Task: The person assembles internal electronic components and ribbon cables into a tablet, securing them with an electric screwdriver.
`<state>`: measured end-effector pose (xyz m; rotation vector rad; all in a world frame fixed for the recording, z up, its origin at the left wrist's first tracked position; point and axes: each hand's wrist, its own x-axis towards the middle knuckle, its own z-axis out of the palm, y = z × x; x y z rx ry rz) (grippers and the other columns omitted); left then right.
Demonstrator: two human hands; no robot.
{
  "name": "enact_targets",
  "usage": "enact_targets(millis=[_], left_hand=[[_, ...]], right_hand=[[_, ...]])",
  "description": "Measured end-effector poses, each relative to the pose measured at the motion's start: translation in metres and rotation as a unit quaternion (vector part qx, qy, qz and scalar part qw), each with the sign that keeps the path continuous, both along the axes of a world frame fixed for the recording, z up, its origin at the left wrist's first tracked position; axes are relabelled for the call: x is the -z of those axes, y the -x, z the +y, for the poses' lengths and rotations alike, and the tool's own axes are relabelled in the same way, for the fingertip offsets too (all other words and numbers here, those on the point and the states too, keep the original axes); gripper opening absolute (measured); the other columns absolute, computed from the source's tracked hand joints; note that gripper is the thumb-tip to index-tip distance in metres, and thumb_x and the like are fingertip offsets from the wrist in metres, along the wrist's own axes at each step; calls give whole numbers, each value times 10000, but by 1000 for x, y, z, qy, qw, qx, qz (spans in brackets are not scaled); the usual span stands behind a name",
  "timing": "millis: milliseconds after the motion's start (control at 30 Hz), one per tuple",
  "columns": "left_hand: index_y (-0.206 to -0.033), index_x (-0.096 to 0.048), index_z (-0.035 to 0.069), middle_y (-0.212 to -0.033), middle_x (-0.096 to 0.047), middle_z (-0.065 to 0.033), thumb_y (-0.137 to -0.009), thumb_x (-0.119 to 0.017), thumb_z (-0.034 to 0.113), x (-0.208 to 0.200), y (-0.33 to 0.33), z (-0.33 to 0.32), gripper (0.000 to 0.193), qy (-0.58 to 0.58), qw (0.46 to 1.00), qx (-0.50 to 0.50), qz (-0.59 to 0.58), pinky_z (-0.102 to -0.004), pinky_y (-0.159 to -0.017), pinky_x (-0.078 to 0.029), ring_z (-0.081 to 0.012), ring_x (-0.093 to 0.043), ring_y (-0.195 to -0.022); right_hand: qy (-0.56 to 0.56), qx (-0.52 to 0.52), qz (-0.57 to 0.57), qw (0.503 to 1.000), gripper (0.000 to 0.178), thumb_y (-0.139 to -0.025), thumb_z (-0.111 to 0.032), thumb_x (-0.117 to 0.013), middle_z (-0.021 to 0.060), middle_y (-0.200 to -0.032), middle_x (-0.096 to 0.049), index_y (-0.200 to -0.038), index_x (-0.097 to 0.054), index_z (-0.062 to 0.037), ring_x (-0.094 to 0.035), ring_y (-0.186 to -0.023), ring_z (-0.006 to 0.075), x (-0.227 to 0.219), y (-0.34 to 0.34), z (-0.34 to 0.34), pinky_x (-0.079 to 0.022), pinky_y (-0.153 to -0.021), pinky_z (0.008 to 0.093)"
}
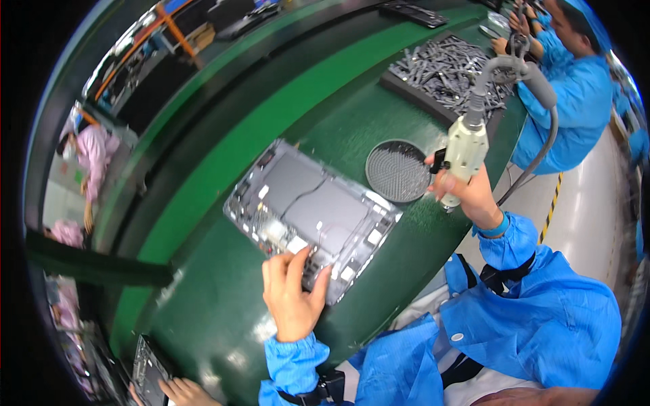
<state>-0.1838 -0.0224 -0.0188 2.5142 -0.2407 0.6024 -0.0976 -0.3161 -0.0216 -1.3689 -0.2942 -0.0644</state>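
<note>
On the green bench lies an opened tablet (298, 186), its grey battery, wires and small boards exposed. My left hand (292, 294) rests at its near edge, fingers bent and apart, with thumb and fingertips touching the inner parts. My right hand (479, 196) is wrapped round a pale electric screwdriver (467, 145), held beyond the tablet's right end. Its tip is above the bench's near edge, away from the tablet. Close to the screwdriver sits a round dark ridged dish (394, 177), with tiny dark pieces, too small to name, along its far right side.
A black tray (418, 98) heaped with small grey parts stands at the far right. The screwdriver's cable (552, 139) hangs beside it. A co-worker in blue (569, 115) sits at the right. Another person's hand (183, 392) holds a device (150, 372) at the lower left.
</note>
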Motion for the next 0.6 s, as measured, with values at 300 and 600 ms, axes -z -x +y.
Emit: enact_targets(millis=[300,600], left_hand=[[-813,-528,-17,-726,-472,-78,-799,-685,238,18,19,-8,300,83,960,-228,141,-314,-557,-376,-181,-426,-605],[-858,-530,-44,-737,-513,-84,-882,-599,291,11,34,-40,343,38,957,-241,159,-304,-578,-380,-155,-439,-647]], right_hand=[[211,-78,-10,974,323,-737,-262,-735,101,-741,-633,-875,-618,5,-624,-693,218,0,26,-7,-488,-645,314],[153,-127,-94,976,400,-745,-358,-694,214,-738,-578,-739,-564,21,-599,-718,387,15,31,9,-478,-637,435]])
